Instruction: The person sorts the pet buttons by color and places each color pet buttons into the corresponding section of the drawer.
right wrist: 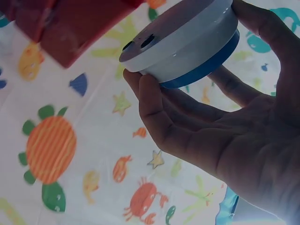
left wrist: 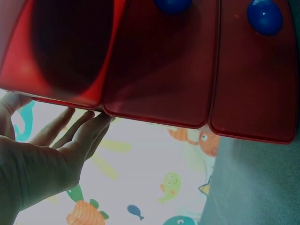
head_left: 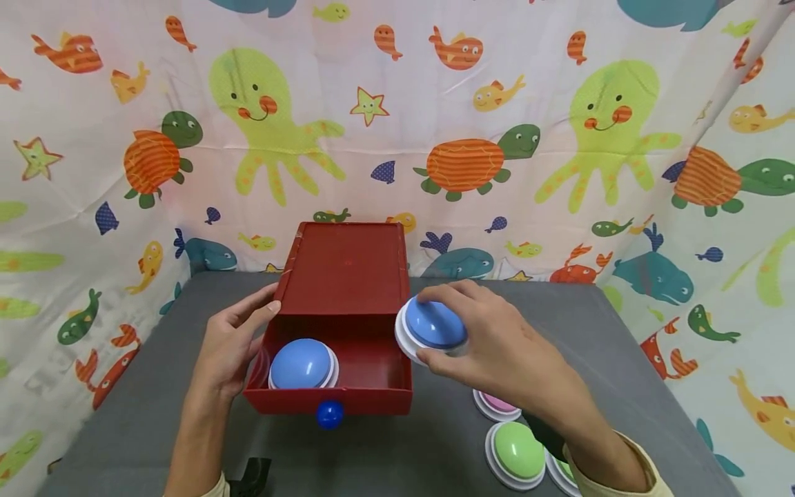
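A red drawer cabinet (head_left: pixel 348 269) stands ahead, its top drawer (head_left: pixel 373 362) pulled out and a blue knob (head_left: pixel 330 414) on the front. In that drawer's left part lies a blue dome button (head_left: pixel 301 364) with a white base. My left hand (head_left: pixel 226 338) rests on the cabinet's left side; in the left wrist view its extended fingers (left wrist: pixel 89 133) touch the side edge. My right hand (head_left: pixel 503 338) holds a second blue dome button (head_left: pixel 435 323) by its rim, just right of the drawer. The right wrist view shows its white underside tilted.
On the grey table (head_left: pixel 149 414), a green button (head_left: pixel 518 450), part of another green one (head_left: pixel 564 473) and a pink one (head_left: pixel 499 404) lie below my right forearm. A sea-animal patterned curtain (head_left: pixel 385 83) encloses the table's back and sides. Lower closed drawers show in the left wrist view.
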A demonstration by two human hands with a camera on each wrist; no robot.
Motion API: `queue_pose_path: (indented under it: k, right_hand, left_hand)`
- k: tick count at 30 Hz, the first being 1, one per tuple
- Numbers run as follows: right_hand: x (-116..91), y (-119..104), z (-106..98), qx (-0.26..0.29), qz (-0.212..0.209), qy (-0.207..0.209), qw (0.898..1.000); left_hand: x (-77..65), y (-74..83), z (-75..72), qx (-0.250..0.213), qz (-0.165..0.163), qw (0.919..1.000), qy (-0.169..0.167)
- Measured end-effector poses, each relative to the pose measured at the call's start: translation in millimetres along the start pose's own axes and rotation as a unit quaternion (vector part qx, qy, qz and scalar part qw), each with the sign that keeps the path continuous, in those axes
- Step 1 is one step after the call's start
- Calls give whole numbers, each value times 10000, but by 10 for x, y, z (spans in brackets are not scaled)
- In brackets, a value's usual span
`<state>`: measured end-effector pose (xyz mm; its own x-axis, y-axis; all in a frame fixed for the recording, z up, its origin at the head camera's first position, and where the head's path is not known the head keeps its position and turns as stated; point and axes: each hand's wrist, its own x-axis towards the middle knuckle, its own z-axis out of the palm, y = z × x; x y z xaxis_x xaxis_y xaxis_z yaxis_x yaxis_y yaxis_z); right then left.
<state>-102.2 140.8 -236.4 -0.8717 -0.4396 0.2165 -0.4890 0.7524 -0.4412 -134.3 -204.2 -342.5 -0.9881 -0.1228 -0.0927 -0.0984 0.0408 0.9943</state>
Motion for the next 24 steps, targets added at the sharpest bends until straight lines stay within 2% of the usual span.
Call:
queue_pose_path:
  k: [6, 13, 20, 24]
  right_hand:
    - [134, -172, 143, 218, -305, -171, 9991]
    - [204, -290, 307, 313, -510, -442, 9972]
    - [235, -317, 404, -21, -434, -556, 9975]
    - [268, -348, 460, -291, -699, -526, 9957]
  left_hand:
    - [2, -18, 11, -57, 23, 9999, -89]
    - [-15, -38, 16, -7, -6, 10000, -19]
    - [-4, -30, 21, 29, 31, 10000, -18]
    - [-3, -26, 2, -12, 24, 10000, 43]
